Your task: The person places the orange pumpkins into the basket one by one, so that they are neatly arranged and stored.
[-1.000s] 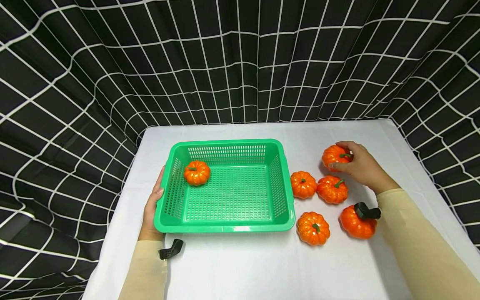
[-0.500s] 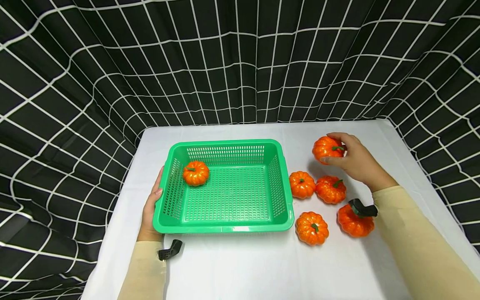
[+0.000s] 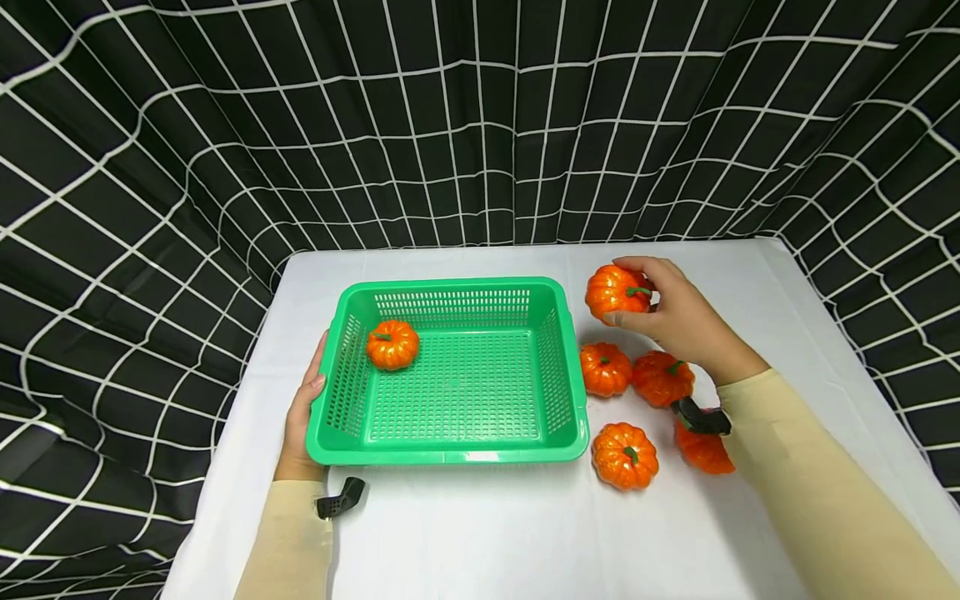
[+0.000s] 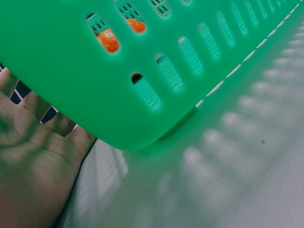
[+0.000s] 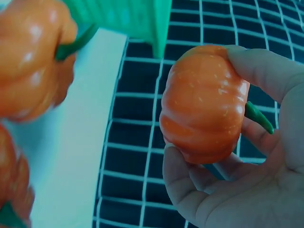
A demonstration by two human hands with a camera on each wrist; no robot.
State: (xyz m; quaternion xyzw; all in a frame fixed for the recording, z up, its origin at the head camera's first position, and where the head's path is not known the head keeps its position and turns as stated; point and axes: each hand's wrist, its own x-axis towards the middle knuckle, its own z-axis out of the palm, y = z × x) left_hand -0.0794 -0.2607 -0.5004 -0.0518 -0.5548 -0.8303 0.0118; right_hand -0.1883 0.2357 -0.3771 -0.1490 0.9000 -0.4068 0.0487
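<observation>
My right hand (image 3: 678,321) grips a small orange pumpkin (image 3: 609,293) with a green stem, thumb on one side and fingers on the other. It is off the table, just beyond the right rim of a green plastic basket (image 3: 450,457). In the right wrist view, the held pumpkin (image 5: 204,104) has its stem pointing toward the palm. My left hand (image 3: 300,421) touches the basket's left side from outside, its fingers fairly straight along the wall. The left wrist view shows the palm (image 4: 38,161) beside the basket wall (image 4: 71,80). Inside the basket, at the left, sits one pumpkin (image 3: 393,345).
Right of the basket, several pumpkins lie on the white table: one pumpkin (image 3: 605,369) close to the rim, another pumpkin (image 3: 663,378) beside it, a pumpkin (image 3: 625,456) nearer, and one (image 3: 701,450) partly hidden by the right sleeve. A black gridded curtain (image 3: 480,125) surrounds the table.
My right hand has lifted the pumpkin and carried it left toward the basket. My left hand, the basket and the other pumpkins stay where they were.
</observation>
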